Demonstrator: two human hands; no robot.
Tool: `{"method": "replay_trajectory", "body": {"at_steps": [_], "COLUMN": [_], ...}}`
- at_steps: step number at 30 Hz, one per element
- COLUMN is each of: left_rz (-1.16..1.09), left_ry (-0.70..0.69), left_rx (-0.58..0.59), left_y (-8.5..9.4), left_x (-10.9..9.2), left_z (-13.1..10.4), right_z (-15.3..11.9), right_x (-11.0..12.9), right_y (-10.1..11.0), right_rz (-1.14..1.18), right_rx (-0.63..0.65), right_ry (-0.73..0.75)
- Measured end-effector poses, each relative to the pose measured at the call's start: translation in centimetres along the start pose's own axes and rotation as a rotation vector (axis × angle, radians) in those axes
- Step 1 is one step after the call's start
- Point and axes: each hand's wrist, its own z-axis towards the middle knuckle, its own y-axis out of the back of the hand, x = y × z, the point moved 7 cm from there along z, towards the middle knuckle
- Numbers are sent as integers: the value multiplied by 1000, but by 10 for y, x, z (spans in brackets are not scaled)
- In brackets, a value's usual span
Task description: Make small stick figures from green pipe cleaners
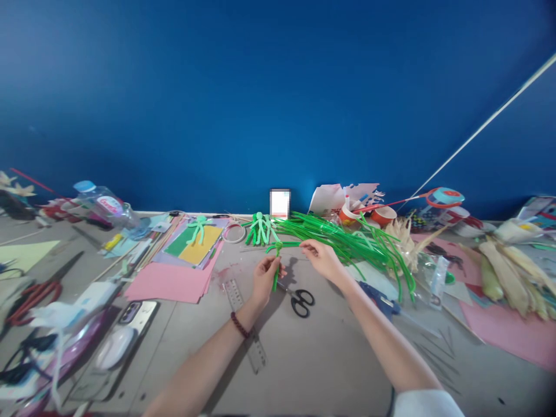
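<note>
Pinched in my left hand (264,277) is a bundle of bent green pipe cleaners (278,249). Its twisted top rises above the fingers, strands hang below, and arms reach out to both sides. My right hand (321,259) has its fingertips closed on the outer end of the arm that points right. Black-handled scissors (302,302) lie on the table just below the hands, their blades partly hidden behind the left hand. A clear ruler (256,350) lies partly under my left wrist. Beyond the hands stand or lie several small green pipe cleaner figures (259,228).
A pile of long green pipe cleaners (330,234) spreads behind my right hand. Near my right forearm lies a blue glue gun (377,298). Pink paper (169,282), a phone (141,315) and a plastic bottle (106,204) are at left. Corn husks (504,275) lie far right.
</note>
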Motion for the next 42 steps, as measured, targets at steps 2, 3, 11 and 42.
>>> {"method": "replay_trajectory", "body": {"at_steps": [2,3,11,42], "left_rz": [-2,-2,-5,-53], "left_ry": [-12,-18,-43,-96], "left_rx": [1,-2,-18,-27], "left_y": [-1,-1,-1,4], "left_x": [-2,-3,-4,-4], "left_z": [-1,-2,-3,0], "right_z": [-1,-1,-5,79], "right_x": [1,2,13,27], "right_y": [-3,-4,14,14], "right_rz": [-29,-46,-114,-618], "right_rx": [29,43,13,-38], "right_ry": [6,11,48,44]}}
